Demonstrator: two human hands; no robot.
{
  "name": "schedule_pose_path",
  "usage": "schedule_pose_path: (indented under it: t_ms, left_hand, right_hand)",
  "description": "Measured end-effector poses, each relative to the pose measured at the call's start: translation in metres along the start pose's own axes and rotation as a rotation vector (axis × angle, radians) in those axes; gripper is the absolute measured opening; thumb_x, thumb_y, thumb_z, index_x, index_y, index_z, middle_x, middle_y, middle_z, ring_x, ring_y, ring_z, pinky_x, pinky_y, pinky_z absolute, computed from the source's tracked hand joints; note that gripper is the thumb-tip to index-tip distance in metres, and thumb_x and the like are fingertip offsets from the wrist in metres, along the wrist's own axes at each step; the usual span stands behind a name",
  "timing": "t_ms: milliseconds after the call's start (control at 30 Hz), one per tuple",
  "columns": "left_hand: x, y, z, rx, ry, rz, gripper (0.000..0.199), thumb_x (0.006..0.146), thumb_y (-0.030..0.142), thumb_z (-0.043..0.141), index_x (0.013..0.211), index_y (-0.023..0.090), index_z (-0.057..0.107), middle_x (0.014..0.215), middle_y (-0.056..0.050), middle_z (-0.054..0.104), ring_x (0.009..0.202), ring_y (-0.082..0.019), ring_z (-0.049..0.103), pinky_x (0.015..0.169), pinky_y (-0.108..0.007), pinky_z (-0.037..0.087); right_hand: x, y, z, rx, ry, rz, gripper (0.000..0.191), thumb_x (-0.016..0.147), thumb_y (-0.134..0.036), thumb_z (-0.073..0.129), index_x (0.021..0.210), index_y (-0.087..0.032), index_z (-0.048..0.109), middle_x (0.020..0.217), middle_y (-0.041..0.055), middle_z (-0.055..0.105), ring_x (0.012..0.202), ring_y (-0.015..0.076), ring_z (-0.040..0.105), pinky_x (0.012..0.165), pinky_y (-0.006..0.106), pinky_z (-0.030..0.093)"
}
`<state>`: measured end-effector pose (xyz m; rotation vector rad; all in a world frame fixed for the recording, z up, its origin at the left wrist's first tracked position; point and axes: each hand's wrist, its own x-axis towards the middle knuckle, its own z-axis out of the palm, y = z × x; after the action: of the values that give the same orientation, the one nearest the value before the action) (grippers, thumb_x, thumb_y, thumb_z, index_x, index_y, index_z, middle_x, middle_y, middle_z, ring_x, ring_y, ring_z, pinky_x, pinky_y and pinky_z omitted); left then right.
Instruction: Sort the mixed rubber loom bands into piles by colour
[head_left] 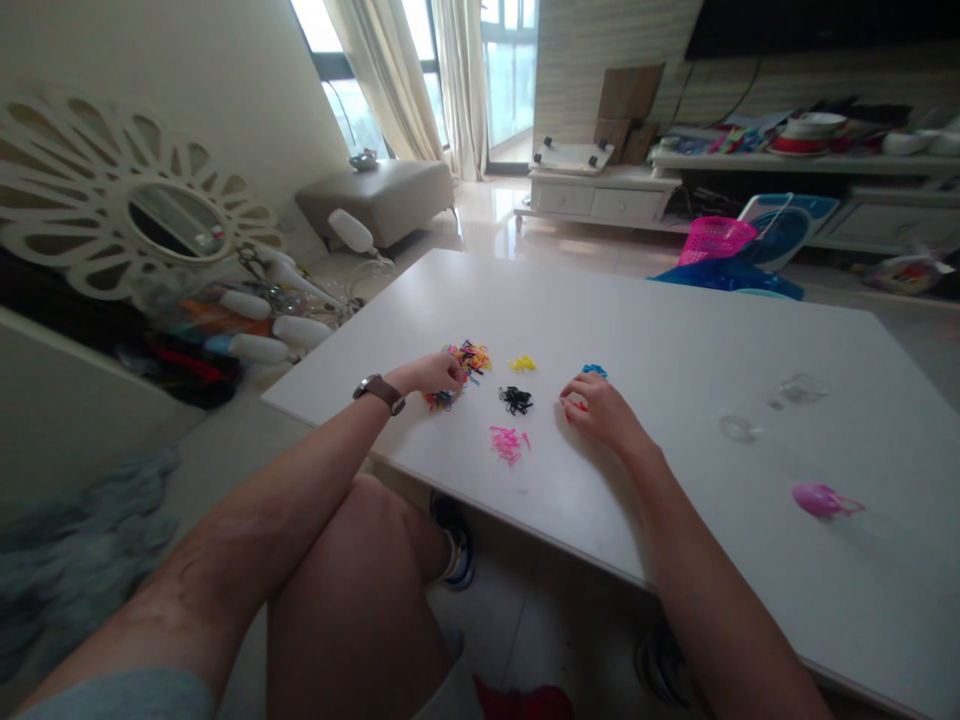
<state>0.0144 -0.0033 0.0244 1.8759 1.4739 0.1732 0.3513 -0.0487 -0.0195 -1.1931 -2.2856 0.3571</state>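
On the white table (660, 335) lie small piles of what look like rubber bands, sorted by colour. My left hand (439, 373), with a watch on its wrist, is closed at the mixed multicoloured pile (474, 355); what its fingers hold is hidden. My right hand (596, 408) hovers low over the red bands (574, 408), fingers curved and slightly apart, partly covering them. Just beyond it sits the blue pile (595, 370). Between my hands are the yellow pile (523, 364), the black pile (516, 400) and, closest to me, the pink pile (508, 444).
At the right of the table lie a clear plastic object (801, 390) and a pink-purple rounded item (823, 500). A pink basket (716, 240) stands beyond the far edge. White lamp shades (259, 348) and a round decorative mirror (180, 220) are off to the left.
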Motion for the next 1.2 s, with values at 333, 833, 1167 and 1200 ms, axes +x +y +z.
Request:
schedule_pose_path:
  t_ms: [333, 833, 1167, 1200]
  left_hand:
    - [0.006, 0.022, 0.015, -0.253, -0.027, 0.221, 0.02, 0.065, 0.021, 0.078, 0.083, 0.014, 0.073, 0.068, -0.004, 0.071, 0.063, -0.014, 0.065, 0.059, -0.022, 0.046]
    - [0.009, 0.079, 0.052, -0.353, -0.226, 0.438, 0.032, 0.072, 0.037, 0.082, 0.087, 0.01, 0.071, 0.073, -0.011, 0.074, 0.066, -0.016, 0.069, 0.059, -0.023, 0.05]
    - [0.013, 0.071, 0.05, -0.293, -0.164, 0.426, 0.029, 0.077, 0.03, 0.075, 0.098, 0.011, 0.07, 0.077, -0.009, 0.074, 0.069, -0.016, 0.068, 0.062, -0.023, 0.05]
    - [0.013, 0.07, 0.049, -0.283, -0.142, 0.427, 0.029, 0.078, 0.03, 0.073, 0.101, 0.011, 0.069, 0.076, -0.007, 0.073, 0.068, -0.015, 0.067, 0.061, -0.023, 0.049]
  right_hand:
    - [0.002, -0.006, 0.001, 0.032, 0.017, -0.032, 0.015, 0.091, -0.023, 0.057, 0.085, -0.021, 0.071, 0.091, 0.0083, 0.068, 0.093, 0.0243, 0.058, 0.085, 0.039, 0.045]
    - [0.003, -0.044, 0.01, 0.126, 0.099, -0.124, 0.014, 0.094, -0.03, 0.062, 0.089, -0.022, 0.073, 0.086, 0.0063, 0.07, 0.088, 0.0229, 0.06, 0.08, 0.037, 0.047]
    - [0.003, -0.04, 0.01, 0.154, 0.084, -0.092, 0.01, 0.09, -0.021, 0.062, 0.084, -0.022, 0.07, 0.081, 0.0042, 0.068, 0.085, 0.0211, 0.059, 0.078, 0.034, 0.045]
    - [0.003, -0.039, 0.01, 0.158, 0.091, -0.089, 0.01, 0.09, -0.02, 0.062, 0.083, -0.022, 0.069, 0.081, 0.004, 0.068, 0.085, 0.021, 0.059, 0.078, 0.034, 0.045]
